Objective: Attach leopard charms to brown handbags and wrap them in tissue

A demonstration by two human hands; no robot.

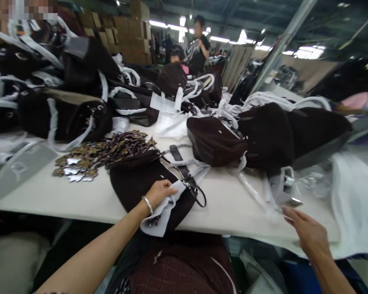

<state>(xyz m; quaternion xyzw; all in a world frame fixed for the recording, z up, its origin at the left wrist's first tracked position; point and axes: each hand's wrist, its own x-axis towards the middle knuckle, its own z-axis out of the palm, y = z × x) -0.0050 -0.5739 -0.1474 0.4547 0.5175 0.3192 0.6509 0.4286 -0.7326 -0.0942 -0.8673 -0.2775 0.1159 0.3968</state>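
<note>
A dark brown handbag (131, 175) lies in front of me near the table's edge, with a black strap (180, 161) and metal rings at its right side. My left hand (161, 194), with a bangle at the wrist, pinches a white wrapping sheet (162, 220) over the bag. Small dark parts show in the fold of the sheet. My right hand (309, 230) is off to the right, fingers pressed together just below the metal edge of a tape dispenser (283, 188). Whatever lies between its fingertips is too small to make out.
Several dark bags (263, 134) with white-wrapped handles crowd the table's back and right. A heap of patterned brown tags (110, 151) lies left of my bag. A grey holder (21, 167) stands far left, white sheeting (355, 204) far right. People work beyond the table.
</note>
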